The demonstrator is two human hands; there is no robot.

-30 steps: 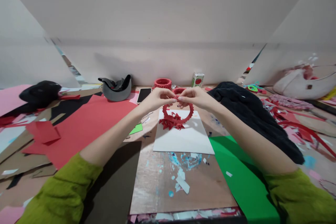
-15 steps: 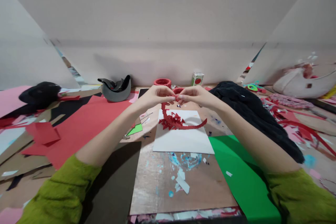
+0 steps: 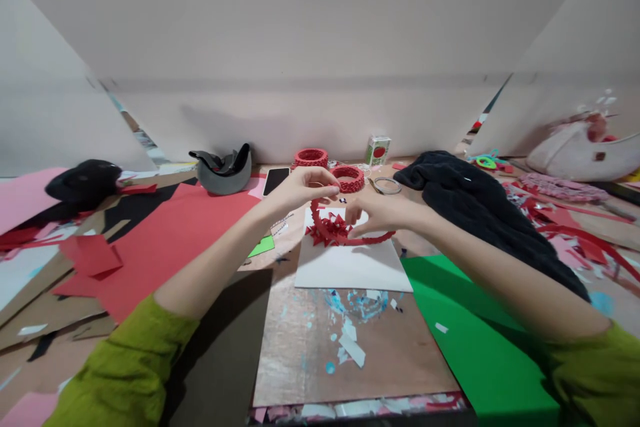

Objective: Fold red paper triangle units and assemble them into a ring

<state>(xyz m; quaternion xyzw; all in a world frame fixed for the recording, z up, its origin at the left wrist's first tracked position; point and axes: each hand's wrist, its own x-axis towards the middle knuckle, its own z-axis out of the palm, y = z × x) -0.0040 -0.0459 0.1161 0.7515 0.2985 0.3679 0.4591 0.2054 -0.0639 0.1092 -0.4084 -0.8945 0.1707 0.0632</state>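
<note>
Right hand (image 3: 384, 214) lower, box label (image 3: 380, 152) illegible

Red strip (image 3: 345, 240) partly behind right hand (image 3: 379, 215)

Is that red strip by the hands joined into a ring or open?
Open: the red strip rises to the left hand; its other end juts rightward.

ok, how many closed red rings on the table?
2: far ring by the white panel; near ring closer in and to its right, beside a thin grey hoop. The open red strip at the left hand isn't counted. Others may be hidden.
</note>
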